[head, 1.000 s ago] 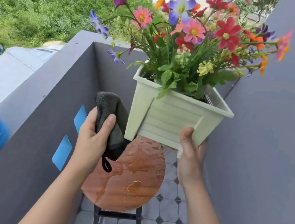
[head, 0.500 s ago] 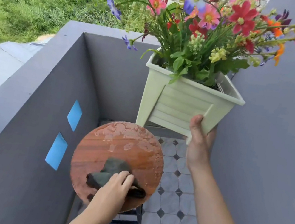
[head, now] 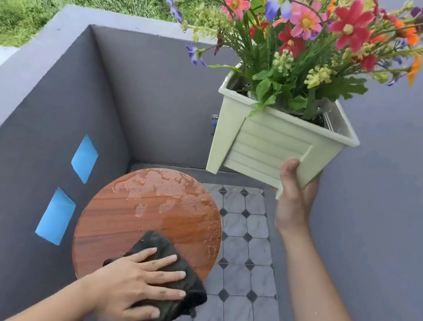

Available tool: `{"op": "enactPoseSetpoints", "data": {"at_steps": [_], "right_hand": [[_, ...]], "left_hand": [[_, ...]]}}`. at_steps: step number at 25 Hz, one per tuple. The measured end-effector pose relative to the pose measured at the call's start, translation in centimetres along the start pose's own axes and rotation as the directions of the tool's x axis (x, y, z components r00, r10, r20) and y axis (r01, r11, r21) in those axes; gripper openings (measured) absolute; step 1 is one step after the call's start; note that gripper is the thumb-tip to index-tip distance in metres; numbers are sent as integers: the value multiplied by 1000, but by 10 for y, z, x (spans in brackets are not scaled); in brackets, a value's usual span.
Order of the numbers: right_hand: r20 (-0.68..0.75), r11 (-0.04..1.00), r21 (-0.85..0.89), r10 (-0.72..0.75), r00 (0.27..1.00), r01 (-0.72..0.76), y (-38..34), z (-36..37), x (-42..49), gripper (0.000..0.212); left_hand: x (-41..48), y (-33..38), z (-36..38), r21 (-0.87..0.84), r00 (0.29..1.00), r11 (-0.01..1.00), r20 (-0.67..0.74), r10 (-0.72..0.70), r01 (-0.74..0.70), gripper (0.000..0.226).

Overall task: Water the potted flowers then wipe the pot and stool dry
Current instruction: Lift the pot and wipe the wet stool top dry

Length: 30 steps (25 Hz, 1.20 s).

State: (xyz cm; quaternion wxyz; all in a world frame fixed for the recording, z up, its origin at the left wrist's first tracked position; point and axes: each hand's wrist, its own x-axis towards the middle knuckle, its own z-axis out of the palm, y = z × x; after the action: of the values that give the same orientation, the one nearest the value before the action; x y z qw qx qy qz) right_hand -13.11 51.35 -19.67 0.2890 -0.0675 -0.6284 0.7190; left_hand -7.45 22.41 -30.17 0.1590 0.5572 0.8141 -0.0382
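A: Clearance?
B: Tight corner. Grey parapet wall (head: 35, 157) at 9 o'clock of the round wooden stool (head: 148, 222), seat edge touching or just beside it, can't tell which. Second grey wall (head: 402, 194) at 3 o'clock, a strip of tiled floor (head: 245, 251) between it and the stool. Back wall at 12, just past the seat's far edge. Open room is that floor strip plus the air above the seat.

A: Left hand?
B: Left hand (head: 137, 283) comes in from 7 o'clock, palm down, fingers spread and flat, pressing a dark cloth (head: 170, 274) onto the seat's 5 o'clock edge. Not clenched, just flat pressure. Part of the cloth hangs over the rim toward the floor.

A: Right?
B: Right hand (head: 294, 195) enters from 5 o'clock, forearm raised, gripping the near bottom corner of the square pale-green flower pot (head: 272, 143). Thumb on the slatted front face, fingers wrapped behind the corner.

A: Pot position, orientation?
B: In the air, clear of the seat, at about 1 o'clock of the stool and near the right wall. Long axis roughly vertical, tilted slightly, mouth up. Flowers (head: 312, 28) fan out toward 12.

A: Seat state?
B: Water beads and film on the far half and the 3 o'clock side. Near-left part looks drier.
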Motion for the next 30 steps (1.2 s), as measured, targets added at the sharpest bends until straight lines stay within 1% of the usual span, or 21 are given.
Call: {"op": "enactPoseSetpoints", "data": {"at_steps": [1,2,3,4,6,7,9,11,13,15,19,21,25,27,29,30], "right_hand": [[-12,1000,-8,-2,1000,2,4,-2,2,79],[-20,1000,-12,-1,1000,1,7,-3,3,81],[-23,1000,-16,-1,1000,1,10,-4,4,83],[-27,1000,-23,-3,1000,2,11,-4,6,85],[-20,999,-31,-9,1000,8,14,-2,8,80],[-14,999,-30,-11,1000,11,15,0,9,77],[-12,1000,-15,-11,1000,11,17,2,11,77],[-24,1000,4,-23,999,23,19,4,13,80],[-34,999,5,-31,999,32,20,8,14,85],[-34,999,1,-40,999,40,21,10,16,87],[-30,998,-13,-62,998,62,23,12,19,85],[-20,998,-10,-54,998,54,25,14,19,81],[-8,999,17,-39,999,39,26,18,15,79],[-16,999,18,-41,999,41,27,20,11,86],[-16,999,21,-38,999,38,26,22,6,98],[-12,999,23,-35,999,36,25,24,3,101]], "left_hand": [[11,3,2,4,1000,1000,26,-17,17,49],[24,7,7,-13,999,999,-6,-43,43,51],[38,12,7,-39,996,995,-21,-92,92,52],[54,15,6,-85,983,982,-53,-174,169,52],[78,12,-5,-184,922,914,-80,-380,361,55],[88,10,-15,-243,888,869,-57,-456,431,59],[110,2,-19,-315,845,816,-72,-530,485,69],[126,-8,-24,-330,786,755,-56,-615,567,66],[136,-24,-29,-379,709,666,-38,-705,642,61],[141,-41,-33,-422,631,579,-21,-776,698,61],[139,-76,-34,-489,486,420,9,-874,764,62],[130,-90,-32,-509,408,339,27,-912,791,63],[100,-100,-22,-537,255,186,55,-965,823,63],[82,-99,-17,-550,202,129,74,-977,825,64],[63,-93,-13,-556,164,84,96,-982,827,64],[55,-87,-10,-556,148,64,107,-983,829,64]]}}
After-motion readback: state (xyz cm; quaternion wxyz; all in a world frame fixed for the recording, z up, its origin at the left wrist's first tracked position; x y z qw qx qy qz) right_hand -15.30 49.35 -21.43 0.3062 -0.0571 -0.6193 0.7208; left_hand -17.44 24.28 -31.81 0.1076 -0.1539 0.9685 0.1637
